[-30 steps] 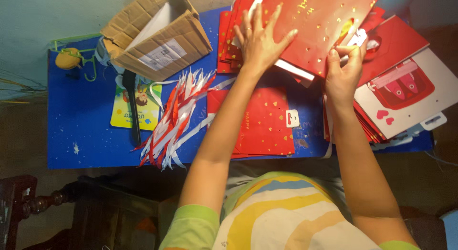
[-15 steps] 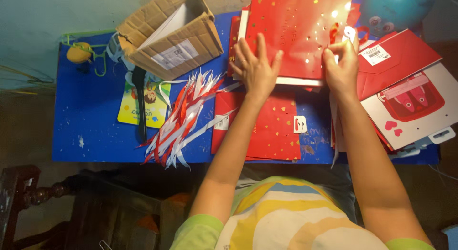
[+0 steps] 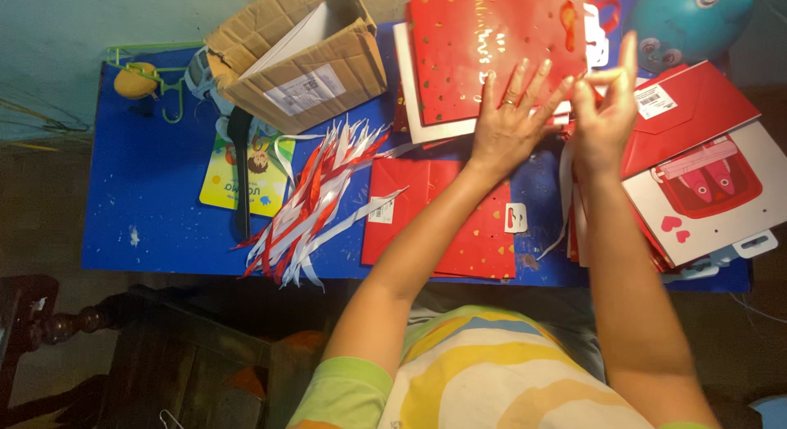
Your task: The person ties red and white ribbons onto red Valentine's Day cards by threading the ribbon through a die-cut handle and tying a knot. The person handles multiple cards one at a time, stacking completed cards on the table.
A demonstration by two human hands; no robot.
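Note:
My left hand (image 3: 510,126) lies flat, fingers spread, on the near edge of a flat red gift bag with gold hearts (image 3: 492,44) at the back of the blue table (image 3: 156,199). My right hand (image 3: 605,109) is just right of it, thumb and fingers pinched at that bag's right corner, where a white ribbon (image 3: 564,191) hangs down. Whether the fingers grip the ribbon or the bag edge is unclear. Another flat red bag (image 3: 459,224) lies under my left forearm.
An open cardboard box (image 3: 299,56) stands at the back left. A bundle of red and white ribbons (image 3: 316,199) lies mid-table beside a yellow card and a black tool (image 3: 240,167). More red and white bags (image 3: 705,175) are stacked at the right. A teal toy (image 3: 693,19) sits at the back right.
The red bag with gold hearts has come down from tilted to flat on the stack. My left hand slid to its near edge, and my right hand shifted inward to its corner.

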